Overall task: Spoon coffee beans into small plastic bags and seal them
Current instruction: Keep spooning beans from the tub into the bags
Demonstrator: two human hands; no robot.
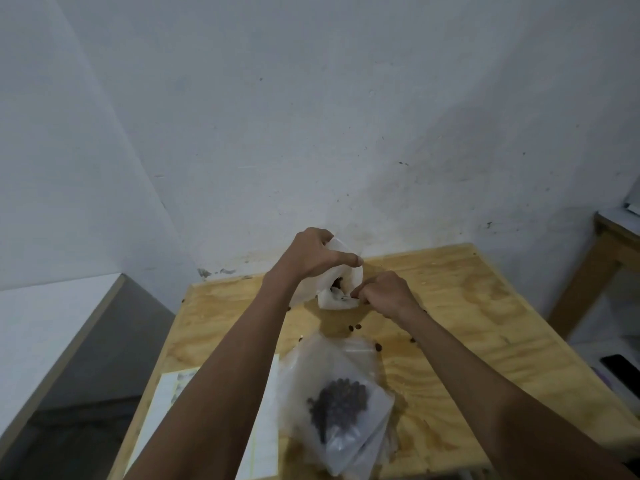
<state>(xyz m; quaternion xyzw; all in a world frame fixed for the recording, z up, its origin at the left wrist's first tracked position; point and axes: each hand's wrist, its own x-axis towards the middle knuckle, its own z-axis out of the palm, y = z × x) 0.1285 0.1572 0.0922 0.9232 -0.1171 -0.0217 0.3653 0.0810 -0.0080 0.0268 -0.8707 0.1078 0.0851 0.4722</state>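
Note:
My left hand [317, 256] grips the top edge of a large white bag [337, 289] that stands on the wooden table [485, 323] near the wall. My right hand [386, 292] is closed on a metal spoon [343, 296] whose end reaches into the bag's opening, where dark beans show. Nearer to me lie small clear plastic bags [341, 407]; the top one holds a heap of coffee beans [339, 401]. A few loose beans [355, 328] are scattered on the table between the bags.
A white sheet of paper [263, 420] lies on the table under my left forearm. A grey-white counter [52, 334] stands to the left, another wooden table [609, 251] to the right. A dark phone-like object [620, 367] lies low at right.

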